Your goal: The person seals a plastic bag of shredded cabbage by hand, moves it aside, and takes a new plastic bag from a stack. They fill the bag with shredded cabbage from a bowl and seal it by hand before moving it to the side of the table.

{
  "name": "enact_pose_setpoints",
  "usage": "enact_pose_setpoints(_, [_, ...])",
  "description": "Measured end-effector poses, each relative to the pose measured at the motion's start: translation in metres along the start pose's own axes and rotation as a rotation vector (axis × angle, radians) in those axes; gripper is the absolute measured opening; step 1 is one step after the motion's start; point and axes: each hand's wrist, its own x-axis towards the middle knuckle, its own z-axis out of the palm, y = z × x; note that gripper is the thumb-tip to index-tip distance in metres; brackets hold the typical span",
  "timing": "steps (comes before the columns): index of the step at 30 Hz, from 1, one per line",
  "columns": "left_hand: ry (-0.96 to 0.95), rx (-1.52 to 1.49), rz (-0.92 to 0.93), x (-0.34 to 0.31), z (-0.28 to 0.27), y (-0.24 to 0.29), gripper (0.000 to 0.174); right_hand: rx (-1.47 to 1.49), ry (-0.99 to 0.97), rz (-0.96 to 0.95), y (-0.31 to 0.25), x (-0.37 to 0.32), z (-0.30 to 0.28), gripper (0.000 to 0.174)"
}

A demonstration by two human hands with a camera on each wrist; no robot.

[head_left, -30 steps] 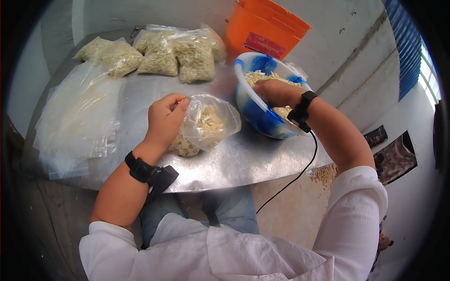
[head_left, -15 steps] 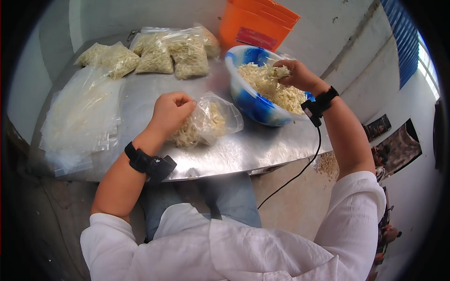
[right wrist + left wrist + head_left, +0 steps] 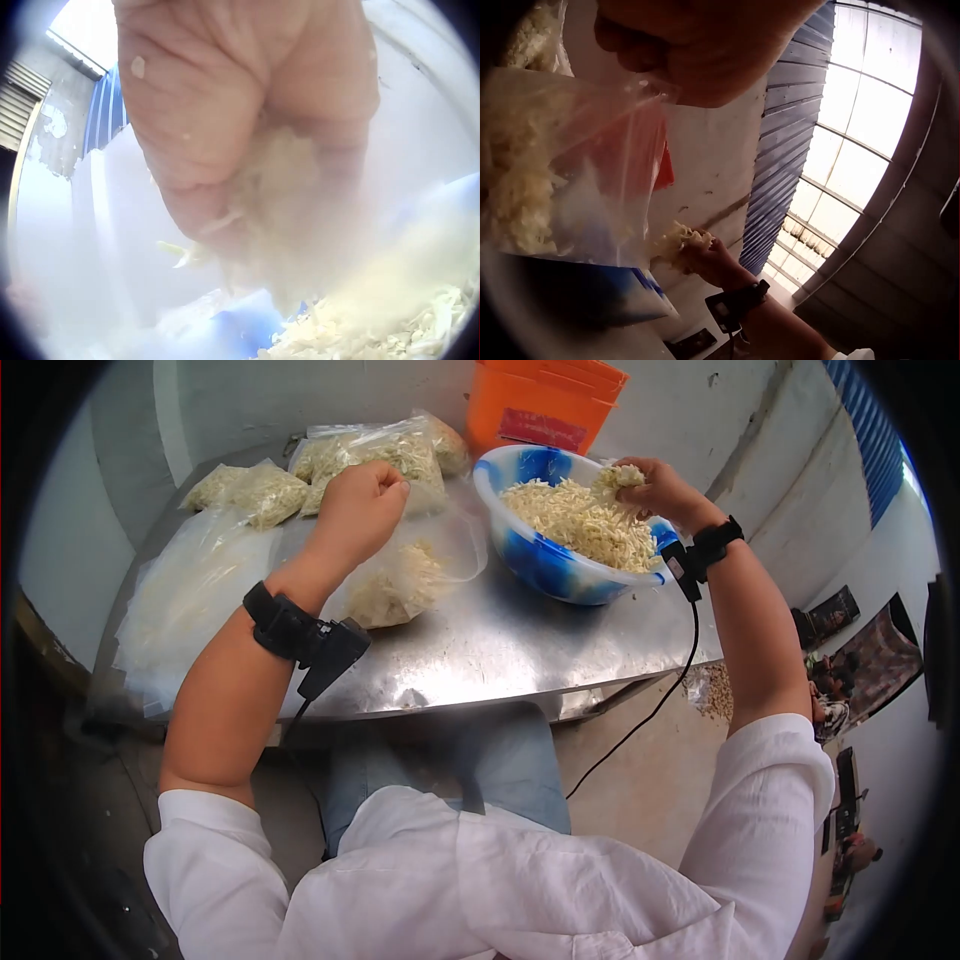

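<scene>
The left hand (image 3: pixel 358 510) pinches the upper edge of a clear plastic bag (image 3: pixel 455 545), lifted so that it hangs over the metal table. Pale shreds (image 3: pixel 405 585) fill its lower part. In the left wrist view the same bag (image 3: pixel 604 165) hangs below the curled fingers of the left hand (image 3: pixel 697 52). Above the right rim of the blue and white bowl (image 3: pixel 545 565), the right hand (image 3: pixel 665 495) grips a clump of shreds (image 3: pixel 615 482). The right wrist view shows shreds (image 3: pixel 281 180) between the fingers of the right hand (image 3: pixel 247 97), with more shreds below.
Several filled bags (image 3: pixel 265 495) stand along the back of the metal table (image 3: pixel 480 650). Flat clear bags (image 3: pixel 185 600) lie in a pile at the left. Behind the bowl is an orange container (image 3: pixel 540 405). A cable (image 3: pixel 665 705) hangs from the right wrist.
The left hand has risen toward the filled bags, pulling the bag's edge upward. From inside the bowl, the right hand has come up with shreds and moved to the right rim.
</scene>
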Motion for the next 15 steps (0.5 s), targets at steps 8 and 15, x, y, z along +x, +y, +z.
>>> enact_pose_setpoints(8, [0.017, 0.169, 0.047, 0.018, -0.007, -0.007, 0.016, 0.224, 0.039, -0.065, -0.02, -0.008, -0.018, 0.039])
enact_pose_setpoints(15, [-0.024, -0.019, -0.114, 0.022, -0.008, -0.007, 0.015, 0.364, -0.036, -0.258, -0.049, -0.002, -0.024, 0.037])
